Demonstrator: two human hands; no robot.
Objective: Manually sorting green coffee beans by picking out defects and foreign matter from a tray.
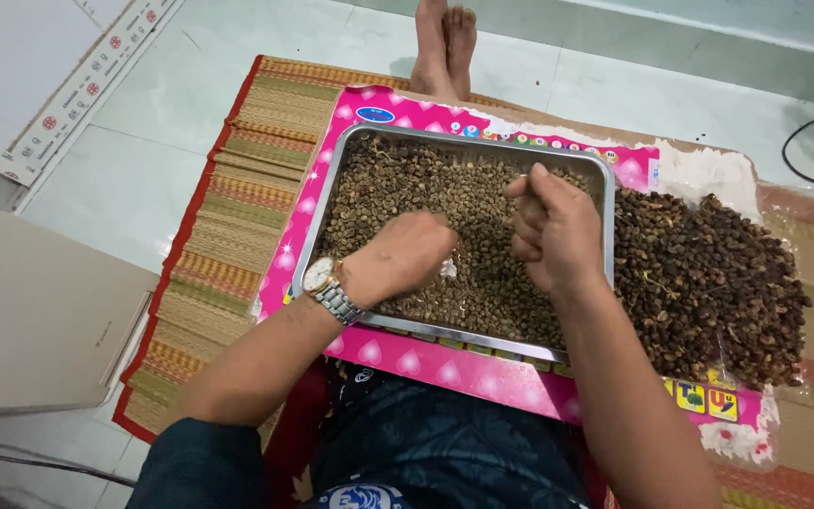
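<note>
your left hand (405, 256), wearing a metal wristwatch (329, 286), is pressing curled fingers into the small greenish-brown beans (468, 203) filling the rectangular steel tray (454, 332). your right hand (555, 231) is hovering clenched, maybe pinching beans; i cannot tell. a dark brown husk pile (708, 283) is lying at the tray's three o'clock.

A pale green tiled floor (143, 179) carries a striped woven straw mat (228, 217) with a red edge. A beige flat board (40, 311) lies at the left, and a black cable (807, 141) curls at the right.

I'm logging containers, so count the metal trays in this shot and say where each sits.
1. The metal tray lies on the pink sheet, under the left hand and right hand; none visible elsewhere.
</note>
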